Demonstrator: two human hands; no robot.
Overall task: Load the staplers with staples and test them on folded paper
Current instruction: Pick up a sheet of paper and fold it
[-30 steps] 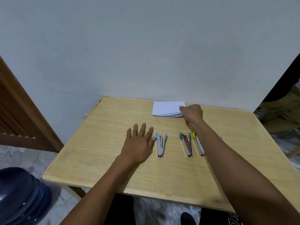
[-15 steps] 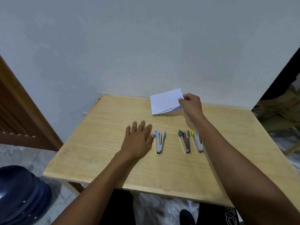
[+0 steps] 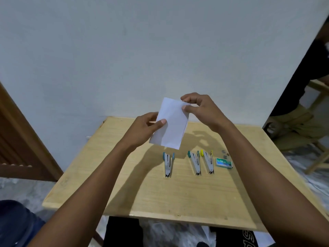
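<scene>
A folded white paper (image 3: 170, 124) is held up above the wooden table (image 3: 160, 196). My left hand (image 3: 145, 129) pinches its left edge between thumb and fingers. My right hand (image 3: 201, 108) pinches its top right corner. Below the paper, three small metal staplers lie side by side: one with blue ends (image 3: 168, 164), one with teal ends (image 3: 195, 162) and one with yellow ends (image 3: 208, 160). A small green staple box (image 3: 224, 163) lies to their right, with a few loose staple strips (image 3: 225, 154) just behind it.
A white wall stands right behind the table. A brown wooden door (image 3: 19, 139) is at the left. A dark blue rounded object (image 3: 16, 223) sits on the floor at bottom left. Another person (image 3: 300, 111) sits by a wooden chair at the right.
My right hand lifted the folded paper off the back of the table and brought it toward me. My left hand left the tabletop and took hold of the paper's left edge.
</scene>
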